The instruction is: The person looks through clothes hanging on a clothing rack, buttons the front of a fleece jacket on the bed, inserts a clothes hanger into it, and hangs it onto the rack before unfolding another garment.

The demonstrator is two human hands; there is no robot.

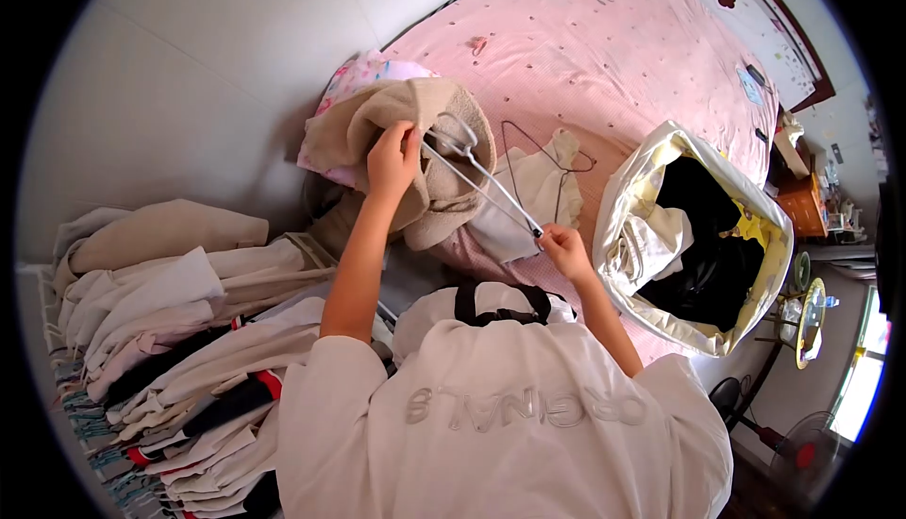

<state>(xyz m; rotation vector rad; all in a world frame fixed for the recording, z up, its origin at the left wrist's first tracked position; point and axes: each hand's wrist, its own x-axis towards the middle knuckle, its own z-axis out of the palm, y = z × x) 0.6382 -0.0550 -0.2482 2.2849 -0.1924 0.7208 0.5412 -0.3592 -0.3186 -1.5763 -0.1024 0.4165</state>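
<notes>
A beige fleecy garment (354, 132) is bunched up in front of me, its opening facing right. My left hand (394, 158) is closed on the garment's edge, with one end of a white hanger (505, 196) beside the fingers. The hanger lies partly inside the opening, and its hook shows against the cloth. My right hand (564, 251) pinches the other, dark-tipped end of the hanger. Behind it, a white garment (543, 175) with a dark wire hanger (559, 200) lies on the pink bed.
To my right stands a large white bag (615, 226) with a yellow lining, holding black and white clothes. Many garments hang closely packed on a rack (189, 330) at my left. The pink bed (604, 66) extends ahead along the wall. A fan (807, 458) stands at lower right.
</notes>
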